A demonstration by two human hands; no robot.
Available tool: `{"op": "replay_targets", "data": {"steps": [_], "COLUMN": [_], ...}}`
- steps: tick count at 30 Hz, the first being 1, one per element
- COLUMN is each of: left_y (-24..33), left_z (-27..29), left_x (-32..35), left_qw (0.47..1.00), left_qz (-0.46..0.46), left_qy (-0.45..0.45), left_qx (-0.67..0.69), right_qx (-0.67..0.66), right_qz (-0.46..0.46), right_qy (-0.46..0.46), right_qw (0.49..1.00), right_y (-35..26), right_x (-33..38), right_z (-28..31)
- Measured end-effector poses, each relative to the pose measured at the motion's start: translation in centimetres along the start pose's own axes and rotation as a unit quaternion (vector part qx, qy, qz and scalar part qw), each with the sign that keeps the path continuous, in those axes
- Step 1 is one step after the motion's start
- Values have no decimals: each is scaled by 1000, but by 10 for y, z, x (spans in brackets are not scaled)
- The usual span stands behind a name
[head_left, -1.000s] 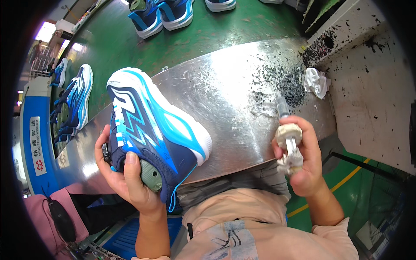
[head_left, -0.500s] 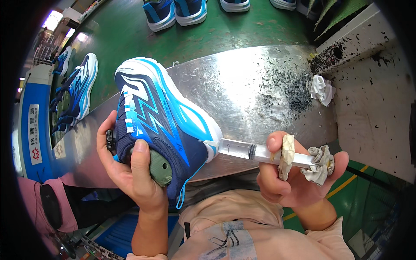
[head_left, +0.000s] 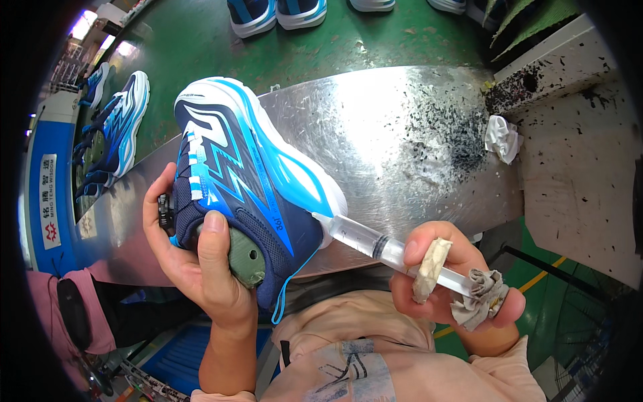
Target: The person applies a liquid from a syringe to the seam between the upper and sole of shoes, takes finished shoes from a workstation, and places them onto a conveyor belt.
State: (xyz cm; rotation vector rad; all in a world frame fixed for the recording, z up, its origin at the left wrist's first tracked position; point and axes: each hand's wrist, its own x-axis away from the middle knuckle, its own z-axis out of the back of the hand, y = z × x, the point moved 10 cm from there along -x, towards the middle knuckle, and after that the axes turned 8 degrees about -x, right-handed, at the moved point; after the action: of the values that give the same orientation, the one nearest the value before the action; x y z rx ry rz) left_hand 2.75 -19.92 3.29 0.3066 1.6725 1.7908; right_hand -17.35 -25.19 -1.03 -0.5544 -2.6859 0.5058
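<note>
My left hand [head_left: 207, 268] grips a navy, blue and white running shoe [head_left: 254, 174] by its collar, thumb on the near side. A green shoe last [head_left: 246, 258] with a small hole fills the shoe's opening. The shoe is on its side, toe pointing away, above the metal bench. In my right hand [head_left: 449, 281] is a clear plastic syringe [head_left: 365, 241], its flange wrapped in pale tape and its plunger end in a grey crumpled wrap. The syringe's tip touches the seam between upper and sole near the heel.
A metal bench top [head_left: 321, 107] with black specks lies beneath. Crumpled white tissue [head_left: 502, 139] sits at its right, beside a stained pale panel [head_left: 569, 154]. More shoes stand on the green surface [head_left: 201, 47] at the back and on the left [head_left: 124, 130]. A person in pink is at lower left.
My right hand has moved down and slightly left, so the syringe slants more steeply. Its tip has shifted slightly up along the seam, away from the heel. My left hand stays on the shoe.
</note>
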Motion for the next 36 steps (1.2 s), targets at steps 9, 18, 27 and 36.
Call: {"op": "replay_targets", "data": {"steps": [9,18,27,36], "left_y": [5,-25,3,-19], "left_z": [-3,23,44,-50], "left_x": [1,16,-93,-272], "left_qw": [1000,986,991,895], "left_qz": [0,156,116,-215], "left_qy": [-3,28,-62,-55], "left_qx": [-13,53,10,-386], "right_qx": [-28,209,527,647], "right_qz": [-15,301,356,322], "right_qy": [-4,60,126,89], "right_qw": [999,928,762,686], "right_y": [2,-92,-83,-84], "right_x": [14,28,22,13], "right_z": [3,29,81,59]}}
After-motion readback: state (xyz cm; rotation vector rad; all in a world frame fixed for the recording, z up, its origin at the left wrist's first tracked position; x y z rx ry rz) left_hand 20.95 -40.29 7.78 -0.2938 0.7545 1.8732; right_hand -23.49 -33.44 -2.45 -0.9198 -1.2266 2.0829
